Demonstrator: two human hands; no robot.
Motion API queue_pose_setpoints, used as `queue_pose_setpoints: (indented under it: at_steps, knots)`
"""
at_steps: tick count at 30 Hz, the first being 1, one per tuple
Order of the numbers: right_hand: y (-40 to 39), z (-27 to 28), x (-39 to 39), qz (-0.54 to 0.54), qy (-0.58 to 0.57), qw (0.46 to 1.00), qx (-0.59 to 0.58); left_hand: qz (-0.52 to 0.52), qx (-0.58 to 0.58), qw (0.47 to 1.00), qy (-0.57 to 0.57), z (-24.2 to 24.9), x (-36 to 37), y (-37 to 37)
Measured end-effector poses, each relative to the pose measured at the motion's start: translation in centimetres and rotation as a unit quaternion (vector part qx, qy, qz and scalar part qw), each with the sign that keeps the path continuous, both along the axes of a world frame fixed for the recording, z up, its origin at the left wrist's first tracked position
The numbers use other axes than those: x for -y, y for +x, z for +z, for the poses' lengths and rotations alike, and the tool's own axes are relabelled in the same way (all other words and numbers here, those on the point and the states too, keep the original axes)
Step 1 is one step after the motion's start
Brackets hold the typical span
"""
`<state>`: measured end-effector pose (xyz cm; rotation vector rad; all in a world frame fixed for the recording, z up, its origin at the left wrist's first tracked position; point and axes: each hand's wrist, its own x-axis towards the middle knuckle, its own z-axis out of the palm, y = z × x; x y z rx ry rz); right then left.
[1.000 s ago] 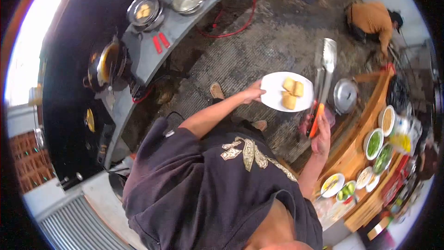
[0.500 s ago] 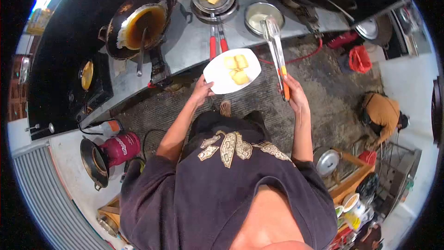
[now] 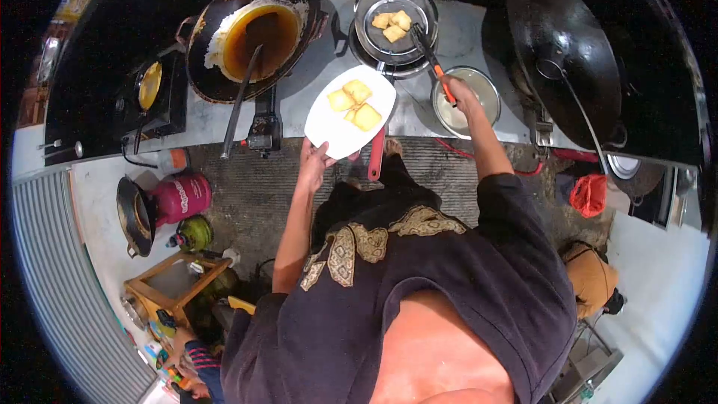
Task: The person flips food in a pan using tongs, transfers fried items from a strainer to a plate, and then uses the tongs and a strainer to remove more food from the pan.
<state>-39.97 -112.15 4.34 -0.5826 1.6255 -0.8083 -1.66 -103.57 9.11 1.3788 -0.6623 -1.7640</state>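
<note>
My left hand (image 3: 314,165) grips the near edge of a white oval plate (image 3: 327,116) bearing several golden fried pieces (image 3: 366,117). In my right hand (image 3: 461,95) is a pair of tongs (image 3: 430,57) with orange grips. Their dark tips reach to the fried pieces (image 3: 393,26) lying in a round mesh strainer (image 3: 376,4). That strainer rests over a pan on the counter, its red handles (image 3: 376,158) partly covered by the plate. Below my right forearm stands a metal pot (image 3: 442,110) holding pale liquid.
A wok of brown oil (image 3: 238,43) with a long-handled tool (image 3: 243,101) is at left. Another dark wok (image 3: 572,82) with a ladle (image 3: 551,66) is at right. Gas cylinders (image 3: 182,198) stand at lower left. One person (image 3: 591,280) is at right, another (image 3: 196,363) at lower left.
My right hand has swung the tongs from beside the pot up to the strainer. The plate has shifted slightly left and down in view as the counter came closer.
</note>
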Motion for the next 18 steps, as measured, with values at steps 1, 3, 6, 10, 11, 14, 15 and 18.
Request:
queue_pose_setpoints:
  at_steps: [1, 3, 6, 10, 11, 14, 15, 18]
  knots:
    - [-0.7, -0.2, 1.1, 0.012, 0.012, 1.000, -0.023, 0.005, -0.006, 1.000, 0.001, -0.7, 0.5, -0.4]
    - [-1.0, -0.1, 2.5, 0.008, -0.001, 1.000, -0.004, 0.021, -0.022, 1.000, 0.003, -0.4, 1.2, -1.9]
    - [-1.8, -0.7, 3.7, 0.018, -0.025, 0.999, 0.015, 0.038, -0.033, 0.999, 0.011, -1.1, 2.3, -3.1]
    - [-3.2, -1.1, 4.8, 0.061, -0.020, 0.998, -0.008, 0.051, -0.046, 0.998, 0.016, -1.6, 4.5, -3.9]
    - [-3.4, -0.7, 5.0, 0.075, -0.013, 0.997, -0.030, 0.052, -0.047, 0.997, 0.013, -1.7, 4.9, -4.1]
    - [-3.8, -0.5, 4.4, 0.120, -0.017, 0.990, -0.073, 0.063, -0.050, 0.997, 0.018, -2.2, 6.2, -4.3]
    - [-3.8, -1.2, 4.2, 0.099, -0.015, 0.992, -0.072, 0.069, -0.050, 0.996, 0.024, -2.3, 6.3, -4.3]
    - [-2.9, -1.3, 4.9, 0.065, -0.024, 0.995, -0.071, 0.058, -0.037, 0.997, 0.025, -2.7, 7.0, -4.4]
